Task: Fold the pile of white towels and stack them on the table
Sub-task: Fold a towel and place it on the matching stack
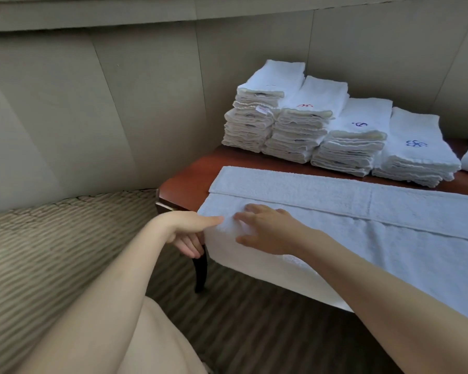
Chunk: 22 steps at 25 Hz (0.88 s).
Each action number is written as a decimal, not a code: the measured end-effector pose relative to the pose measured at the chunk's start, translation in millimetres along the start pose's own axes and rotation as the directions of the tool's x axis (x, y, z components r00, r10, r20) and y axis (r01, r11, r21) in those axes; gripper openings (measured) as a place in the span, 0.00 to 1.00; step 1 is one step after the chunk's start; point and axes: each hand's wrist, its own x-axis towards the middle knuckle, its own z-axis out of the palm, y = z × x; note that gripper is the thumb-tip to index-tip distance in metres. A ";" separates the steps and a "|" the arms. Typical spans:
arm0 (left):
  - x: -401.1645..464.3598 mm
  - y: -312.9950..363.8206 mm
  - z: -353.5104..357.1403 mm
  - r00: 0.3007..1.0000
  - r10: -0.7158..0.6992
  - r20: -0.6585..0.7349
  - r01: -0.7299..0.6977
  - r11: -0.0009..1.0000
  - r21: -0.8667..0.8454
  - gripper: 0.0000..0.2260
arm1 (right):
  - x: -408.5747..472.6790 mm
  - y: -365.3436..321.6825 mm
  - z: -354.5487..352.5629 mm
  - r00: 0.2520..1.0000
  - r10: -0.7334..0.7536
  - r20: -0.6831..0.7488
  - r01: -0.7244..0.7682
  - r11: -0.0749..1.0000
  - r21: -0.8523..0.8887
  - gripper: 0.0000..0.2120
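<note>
Padded beige wall panels w/ ribbed striped carpet below. A glossy red-brown wood table [184,184], rounded corner, carries a long fluffy white terry towel [362,238] folded lengthwise, its near edge draping off the front. At back, four neat stacks of folded towels [322,130] (some monogrammed). Right hand [268,229] lies flat, fingers spread, on the towel's left end; left hand [192,233] pinches that corner.

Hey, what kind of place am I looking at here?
Probably a hotel room or its linen area: stacks of folded white towels with embroidered marks on a polished wooden table, padded wall panels, and striped carpet.
</note>
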 end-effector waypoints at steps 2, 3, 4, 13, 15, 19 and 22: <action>5.6 -8.7 -8.5 0.994 0.003 0.105 0.009 0.994 -0.111 0.39 | -4.9 -0.2 -2.2 1.000 -0.006 0.009 0.006 1.000 0.013 0.27; 8.2 -12.8 -11.9 0.992 0.006 0.125 0.012 0.989 -0.145 0.39 | -7.3 0.0 -3.4 1.000 -0.010 0.010 0.010 1.000 0.019 0.27; 9.9 -16.3 -13.7 0.990 0.013 0.138 0.008 0.989 -0.149 0.38 | -9.4 0.3 -4.7 1.000 -0.011 0.013 0.010 1.000 0.025 0.27; -14.4 -2.5 -13.2 0.906 0.367 0.211 -0.288 0.899 -0.330 0.15 | -10.3 -7.2 -8.8 0.997 -0.078 0.025 0.073 0.983 0.168 0.32; -20.3 9.0 -10.1 0.890 0.446 0.094 -0.353 0.805 -0.477 0.08 | -7.5 -11.7 -16.2 0.991 -0.127 0.031 0.104 0.912 0.396 0.39; -23.3 39.3 2.0 0.867 0.467 -0.174 -0.456 0.602 -0.656 0.07 | -8.5 -6.5 -35.3 0.982 -0.067 0.178 -0.017 0.899 0.437 0.49; -17.9 55.6 9.9 0.876 0.403 -0.265 -0.455 0.510 -0.730 0.05 | -20.0 8.5 -58.4 0.973 0.078 0.218 -0.125 0.970 0.210 0.22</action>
